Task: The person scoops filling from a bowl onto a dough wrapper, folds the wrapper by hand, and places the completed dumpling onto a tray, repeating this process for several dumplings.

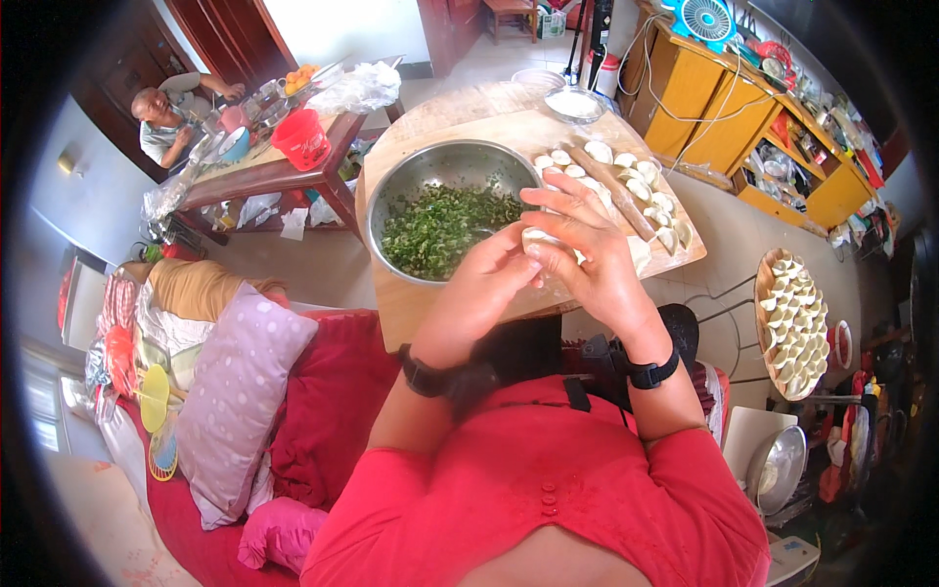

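Both hands meet over the near side of the wooden board (391, 318). My left hand (484, 274) and my right hand (592, 254) pinch one pale dumpling (540, 238) between their fingers. Part of it is covered by the fingers, so I cannot tell how far its edge is sealed. Just left of the hands stands a wide steel bowl (378, 210) with chopped green filling (440, 230) in it. Beyond my right hand a wooden rolling pin (614, 186) lies across the board, among several floury dough pieces and folded dumplings (667, 238).
A small dish of white powder (575, 105) sits at the board's far edge. To the right, a round tray (765, 323) holds rows of dumplings. At the far left, another person (168, 122) sits by a cluttered table with a red bucket (301, 140). A pillow (240, 391) lies at left.
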Action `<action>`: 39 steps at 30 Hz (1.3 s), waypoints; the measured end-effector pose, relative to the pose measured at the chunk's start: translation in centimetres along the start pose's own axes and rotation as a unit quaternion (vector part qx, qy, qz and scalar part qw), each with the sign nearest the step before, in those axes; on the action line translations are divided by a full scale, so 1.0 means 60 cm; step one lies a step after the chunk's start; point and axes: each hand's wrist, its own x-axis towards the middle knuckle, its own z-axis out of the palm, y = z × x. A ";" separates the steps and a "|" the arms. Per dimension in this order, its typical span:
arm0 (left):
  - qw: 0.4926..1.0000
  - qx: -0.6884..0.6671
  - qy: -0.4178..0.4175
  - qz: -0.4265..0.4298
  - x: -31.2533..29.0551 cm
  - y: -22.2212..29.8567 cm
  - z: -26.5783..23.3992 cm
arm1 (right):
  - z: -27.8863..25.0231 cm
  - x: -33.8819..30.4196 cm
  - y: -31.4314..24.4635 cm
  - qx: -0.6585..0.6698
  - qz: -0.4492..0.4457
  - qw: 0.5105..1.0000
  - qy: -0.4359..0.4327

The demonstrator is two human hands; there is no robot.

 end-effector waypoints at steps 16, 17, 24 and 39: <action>0.999 0.053 -0.003 -0.005 0.002 0.003 0.023 | -0.003 -0.008 0.001 -0.017 0.019 0.999 0.021; 1.000 -0.007 0.023 -0.001 0.004 -0.002 0.027 | 0.001 -0.008 -0.004 0.011 0.064 0.996 0.061; 0.991 -0.133 0.008 -0.005 0.011 -0.012 0.032 | -0.018 -0.014 0.005 0.000 0.007 1.000 0.006; 0.972 -0.231 -0.037 0.012 0.029 -0.042 0.053 | -0.022 -0.041 0.041 0.104 0.070 0.992 0.006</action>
